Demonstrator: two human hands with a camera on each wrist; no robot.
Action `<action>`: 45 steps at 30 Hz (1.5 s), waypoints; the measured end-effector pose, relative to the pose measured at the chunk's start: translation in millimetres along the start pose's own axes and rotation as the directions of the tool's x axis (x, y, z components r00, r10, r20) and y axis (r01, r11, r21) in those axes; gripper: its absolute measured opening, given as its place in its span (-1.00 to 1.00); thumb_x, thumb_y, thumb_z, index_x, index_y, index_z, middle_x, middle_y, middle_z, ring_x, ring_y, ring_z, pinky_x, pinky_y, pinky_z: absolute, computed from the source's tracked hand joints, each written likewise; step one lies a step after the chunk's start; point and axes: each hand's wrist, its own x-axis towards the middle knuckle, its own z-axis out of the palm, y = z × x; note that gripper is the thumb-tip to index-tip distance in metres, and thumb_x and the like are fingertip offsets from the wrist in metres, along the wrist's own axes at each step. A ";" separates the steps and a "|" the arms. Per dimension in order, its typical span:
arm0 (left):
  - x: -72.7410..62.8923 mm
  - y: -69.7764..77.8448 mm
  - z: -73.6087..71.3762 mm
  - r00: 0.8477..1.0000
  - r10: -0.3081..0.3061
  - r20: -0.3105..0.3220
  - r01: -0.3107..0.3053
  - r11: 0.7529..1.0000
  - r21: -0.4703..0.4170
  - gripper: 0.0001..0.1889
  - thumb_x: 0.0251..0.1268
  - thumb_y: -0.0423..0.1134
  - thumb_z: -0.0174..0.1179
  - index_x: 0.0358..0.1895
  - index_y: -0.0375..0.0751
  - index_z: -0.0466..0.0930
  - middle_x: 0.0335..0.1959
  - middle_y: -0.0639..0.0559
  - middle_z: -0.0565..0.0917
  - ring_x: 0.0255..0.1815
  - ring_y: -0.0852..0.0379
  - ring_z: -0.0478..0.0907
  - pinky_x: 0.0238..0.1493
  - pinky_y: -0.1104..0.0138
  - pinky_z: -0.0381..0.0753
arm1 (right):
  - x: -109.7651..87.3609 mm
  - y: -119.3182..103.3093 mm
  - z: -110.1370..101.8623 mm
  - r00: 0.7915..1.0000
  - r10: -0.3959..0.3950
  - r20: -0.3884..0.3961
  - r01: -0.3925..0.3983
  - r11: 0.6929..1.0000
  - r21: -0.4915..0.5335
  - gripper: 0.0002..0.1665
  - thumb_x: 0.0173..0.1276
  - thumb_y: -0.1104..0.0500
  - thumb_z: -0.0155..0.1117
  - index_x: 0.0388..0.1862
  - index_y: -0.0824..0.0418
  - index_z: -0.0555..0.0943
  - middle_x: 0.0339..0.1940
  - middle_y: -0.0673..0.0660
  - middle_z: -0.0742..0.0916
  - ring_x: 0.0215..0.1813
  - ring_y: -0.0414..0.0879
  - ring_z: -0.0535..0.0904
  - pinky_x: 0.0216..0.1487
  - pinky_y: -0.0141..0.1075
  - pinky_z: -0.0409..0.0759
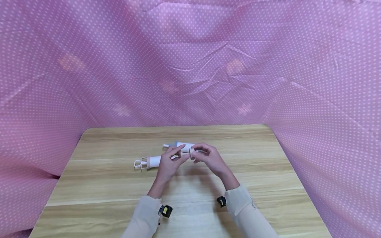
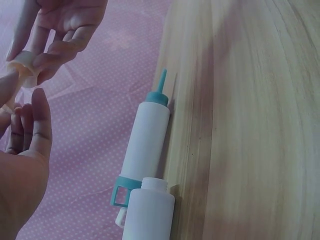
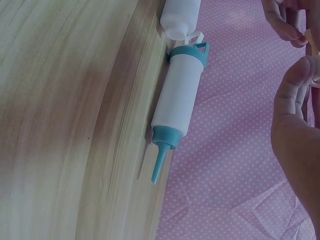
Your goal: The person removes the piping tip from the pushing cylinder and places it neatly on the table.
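Fingers only slightly parted, your left hand point(image 1: 168, 165) and right hand point(image 1: 212, 159) pinch a beige cap point(image 1: 191, 152) above the table point(image 1: 193, 215) — seemingly readying it, so alignment with the open-necked bottle point(image 2: 149, 215) probably comes next.

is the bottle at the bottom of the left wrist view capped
No, in the left wrist view that bottle shows its threaded neck bare.

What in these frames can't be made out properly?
Head view: part of the uncapped bottle, hidden behind the left hand.
Head view: the lettering on the right sleeve, too small to read.
Left wrist view: the uncapped bottle's base, cut off by the bottom edge.
Right wrist view: the pale piece pinched by the right hand, partly cut off by the right edge.
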 end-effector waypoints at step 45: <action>15.5 -68.4 29.5 0.941 -0.064 -0.331 0.068 0.998 0.002 -0.75 0.08 -0.47 0.49 -0.16 -0.46 0.73 -0.32 -0.19 0.72 -0.35 0.19 0.63 -0.33 0.55 0.59 | -15.9 -10.8 -17.9 0.975 -0.021 -0.219 -0.036 0.967 -0.253 -0.63 0.33 0.32 0.43 0.10 0.40 0.66 -0.05 0.36 0.63 -0.22 -0.04 0.55 -0.30 -0.42 0.60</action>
